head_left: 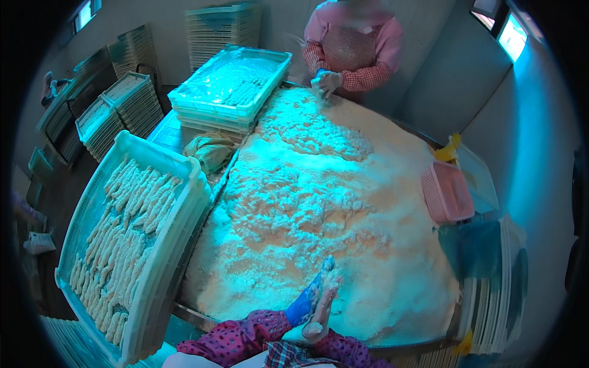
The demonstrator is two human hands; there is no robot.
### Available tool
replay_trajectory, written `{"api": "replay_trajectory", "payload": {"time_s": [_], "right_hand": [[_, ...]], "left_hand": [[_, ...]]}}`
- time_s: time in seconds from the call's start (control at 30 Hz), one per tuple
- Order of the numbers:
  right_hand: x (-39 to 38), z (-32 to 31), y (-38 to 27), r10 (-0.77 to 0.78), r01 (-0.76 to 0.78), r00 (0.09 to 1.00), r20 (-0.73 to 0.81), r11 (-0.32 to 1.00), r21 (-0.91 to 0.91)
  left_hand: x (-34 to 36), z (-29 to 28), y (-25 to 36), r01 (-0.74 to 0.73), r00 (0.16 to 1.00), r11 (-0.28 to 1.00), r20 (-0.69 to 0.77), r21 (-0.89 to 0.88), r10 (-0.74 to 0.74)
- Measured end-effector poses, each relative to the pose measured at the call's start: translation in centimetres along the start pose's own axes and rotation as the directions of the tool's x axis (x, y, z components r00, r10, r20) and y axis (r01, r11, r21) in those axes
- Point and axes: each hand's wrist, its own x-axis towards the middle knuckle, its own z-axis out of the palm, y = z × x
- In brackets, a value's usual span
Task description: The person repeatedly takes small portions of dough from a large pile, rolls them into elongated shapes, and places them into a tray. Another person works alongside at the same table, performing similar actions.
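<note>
My left hand (pixel 307 302), in a blue glove dusted with crumbs, meets my right hand (pixel 324 302), in a pale glove, above the near edge of a wide heap of pale breading crumbs (pixel 294 214). The palms face each other and the fingers are pressed together, pointing away from me. Whatever lies between them is hidden. To my left, a tilted pale plastic tray (pixel 147 150) tops a stack and carries rows of long crumb-coated pieces (pixel 126 227).
Across the table a person (pixel 353 58) in an apron holds gloved hands together over the crumbs. Stacked trays (pixel 230 83) stand at the far left beside a bundled cloth (pixel 210 151). A pink basket (pixel 446 191) sits on the right rim, near more stacked trays (pixel 491 282).
</note>
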Motion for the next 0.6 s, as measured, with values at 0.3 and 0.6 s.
{"api": "replay_trajectory", "payload": {"time_s": [0.3,0.6], "right_hand": [[11.5,6.2,0.8,-0.025,0.198,0.891,0.453,0.919,-0.34],[18.8,10.9,6.2,-0.218,0.594,0.744,0.631,0.647,-0.478]], "left_hand": [[-3.8,-6.6,8.7,0.376,0.611,0.675,-0.378,-0.635,-0.696],[-17.5,-17.2,33.5,0.018,0.544,0.985,-0.828,0.173,0.136]]}}
